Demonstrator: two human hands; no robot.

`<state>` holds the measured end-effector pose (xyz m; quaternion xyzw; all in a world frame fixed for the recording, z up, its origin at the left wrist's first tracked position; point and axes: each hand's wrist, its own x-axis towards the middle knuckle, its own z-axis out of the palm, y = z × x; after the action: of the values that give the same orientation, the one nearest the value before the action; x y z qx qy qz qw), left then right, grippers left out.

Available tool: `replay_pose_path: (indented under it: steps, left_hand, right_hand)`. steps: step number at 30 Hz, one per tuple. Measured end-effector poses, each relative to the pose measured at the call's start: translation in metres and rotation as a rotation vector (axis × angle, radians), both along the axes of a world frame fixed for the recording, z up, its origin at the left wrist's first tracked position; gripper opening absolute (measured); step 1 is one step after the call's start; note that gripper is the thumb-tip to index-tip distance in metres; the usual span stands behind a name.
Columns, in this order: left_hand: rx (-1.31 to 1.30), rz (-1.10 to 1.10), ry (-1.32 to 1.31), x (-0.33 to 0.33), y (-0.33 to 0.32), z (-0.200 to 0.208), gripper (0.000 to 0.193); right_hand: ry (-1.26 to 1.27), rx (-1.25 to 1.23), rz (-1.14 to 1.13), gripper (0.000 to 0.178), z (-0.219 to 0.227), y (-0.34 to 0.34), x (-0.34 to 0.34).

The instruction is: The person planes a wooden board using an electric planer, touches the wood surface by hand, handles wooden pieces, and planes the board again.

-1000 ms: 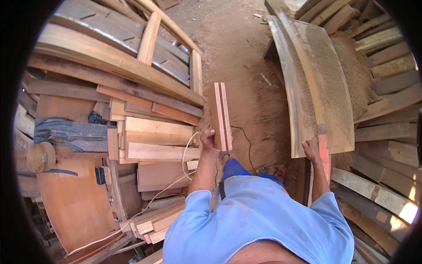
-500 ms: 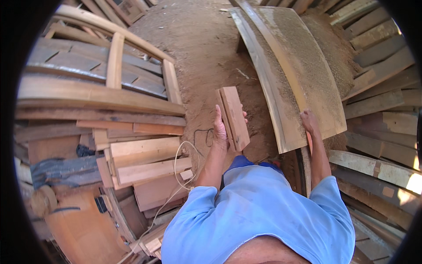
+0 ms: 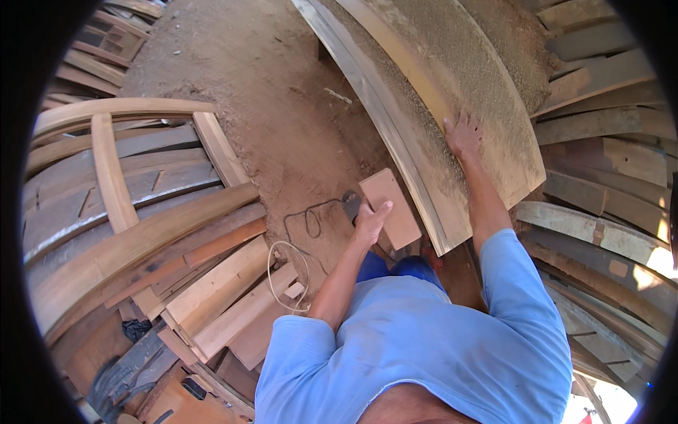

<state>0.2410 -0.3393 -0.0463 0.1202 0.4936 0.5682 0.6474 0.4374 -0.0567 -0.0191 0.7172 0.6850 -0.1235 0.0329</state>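
My left hand (image 3: 369,223) grips a short wooden block (image 3: 393,210), its thumb lying across the broad face. The block hangs in front of my body, just left of the workbench edge. Its fingers are mostly hidden behind the wood. On the sawdust-covered workbench (image 3: 494,182), my right hand (image 3: 465,137) lies palm down with its fingers spread. The thumb side of that hand is beside the near end of a long, pale wooden strip (image 3: 402,62) that runs away across the top.
A wooden frame (image 3: 113,169) rests over stacked planks at the left. Cut boards (image 3: 224,283) and a looped pale cord (image 3: 305,272) are nearer me. A dark cable (image 3: 314,212) trails over the dirt floor (image 3: 233,63). More planks (image 3: 593,187) line the right.
The view has swung, shifting the bench and frame leftward and the frame downward. My right hand has opened from a closed pose onto the bench top. The block in my left hand has turned broad-face up.
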Motion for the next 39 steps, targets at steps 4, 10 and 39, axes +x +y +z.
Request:
replay_pose_path:
  steps: [4,10,39]
  left_hand:
    - [-0.11,-0.026,0.011,0.023,0.021,0.003,0.071]
    - [-0.129,-0.07,0.189,0.013,0.029,-0.017,0.064]
    - [-0.118,0.225,0.063,-0.138,0.236,-0.008,0.053]
  right_hand:
    - [0.027,0.119,-0.169,0.07,-0.001,-0.009,-0.007]
    - [0.043,0.161,-0.174,0.068,-0.007,-0.004,-0.004]
    - [0.032,0.157,-0.168,0.066,-0.004,-0.008,0.002]
